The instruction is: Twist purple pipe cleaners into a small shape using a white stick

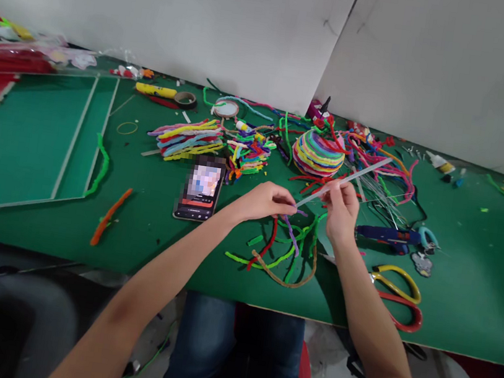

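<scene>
A pale translucent strip (367, 169) runs slantwise between my hands. My left hand (273, 203) pinches its lower end, with a purple pipe cleaner (291, 235) hanging just under the fingertips. Higher up the strip, my right hand (340, 209) is closed on it between thumb and fingers. Below both hands lie loose green, red and brown pipe cleaners (301, 285). A striped multicoloured ball shape (317, 153) sits behind my right hand. Whether my left fingers also grip the purple piece is hard to see.
A phone (200, 189) lies left of my hands, near bundled pipe cleaners (188, 139). At the right are a blue glue gun (389, 234) and scissors with yellow and red handles (407, 316). An orange piece (110, 217) and a green board (25, 132) are farther left.
</scene>
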### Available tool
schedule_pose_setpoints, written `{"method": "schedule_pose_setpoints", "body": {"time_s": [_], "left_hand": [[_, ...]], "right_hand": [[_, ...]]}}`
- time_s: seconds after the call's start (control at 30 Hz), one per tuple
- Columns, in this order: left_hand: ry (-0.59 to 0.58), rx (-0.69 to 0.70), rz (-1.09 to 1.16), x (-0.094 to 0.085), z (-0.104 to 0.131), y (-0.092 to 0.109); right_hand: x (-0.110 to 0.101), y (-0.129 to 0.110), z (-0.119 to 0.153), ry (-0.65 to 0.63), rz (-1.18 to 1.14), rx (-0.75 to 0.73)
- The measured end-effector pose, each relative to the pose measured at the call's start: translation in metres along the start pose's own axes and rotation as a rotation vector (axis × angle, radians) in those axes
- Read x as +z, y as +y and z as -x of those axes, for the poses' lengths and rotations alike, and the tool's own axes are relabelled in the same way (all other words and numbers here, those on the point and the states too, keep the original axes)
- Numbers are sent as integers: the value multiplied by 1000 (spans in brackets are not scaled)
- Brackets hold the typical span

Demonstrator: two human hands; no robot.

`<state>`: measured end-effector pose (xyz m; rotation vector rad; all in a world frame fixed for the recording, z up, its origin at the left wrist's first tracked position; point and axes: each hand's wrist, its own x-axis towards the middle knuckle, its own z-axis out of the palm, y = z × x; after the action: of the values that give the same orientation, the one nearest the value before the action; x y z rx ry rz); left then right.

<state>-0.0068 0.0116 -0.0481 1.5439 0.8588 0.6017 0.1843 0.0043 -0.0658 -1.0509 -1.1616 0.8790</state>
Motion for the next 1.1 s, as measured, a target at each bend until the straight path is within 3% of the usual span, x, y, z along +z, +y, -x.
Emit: {"method": "schedule_pose_setpoints", "body": {"time_s": [0.17,0.23,0.3,0.43,0.53,0.6,0.7,0.83,1.1], "left_hand": [[-31,-16,-23,-4,0,-5],[-8,-16,-4,-6,0,-6],[80,-15,33,-9,-1,-6],[373,-23,198,-14,-3,-4],[487,-48,354,-15,-6,-5],[510,-51,426,-13,-8,-6],[521,-41,510,-8,-9,-6],[509,-31,540,-2,-9,-4],[445,-81,580,0,-8,-1]], "right_hand": [[-5,-3,-6,210,-29,-40],[-9,-5,-7,247,68,-21],[-11,-7,-6,147,290,5],[-10,-8,2,-182,893,4],[-7,-7,6,-273,1158,-42],[-5,-6,8,-288,1098,-110],[1,-7,11,-320,724,-178],[11,-8,18,-339,313,-128],[16,-13,23,-315,209,-144]]}}
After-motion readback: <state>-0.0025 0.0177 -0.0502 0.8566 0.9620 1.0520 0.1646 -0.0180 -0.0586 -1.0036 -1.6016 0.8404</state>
